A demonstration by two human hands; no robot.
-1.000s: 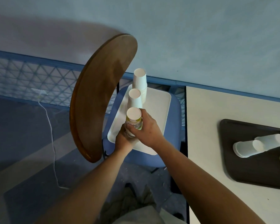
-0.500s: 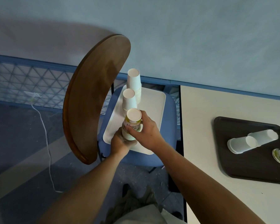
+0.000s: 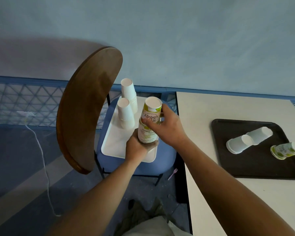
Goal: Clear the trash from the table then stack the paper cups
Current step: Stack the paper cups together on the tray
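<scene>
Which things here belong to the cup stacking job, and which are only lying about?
Job: printed cup stack, gripped by left hand and right hand; far white stack; near white stack; loose white cups and printed cup on black tray.
Lying about: chair, cable, fork on floor.

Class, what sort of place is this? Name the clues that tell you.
Probably a canteen or café: a dark serving tray on a white table, stacked paper cups on a white tray, and a wooden-backed chair.
</scene>
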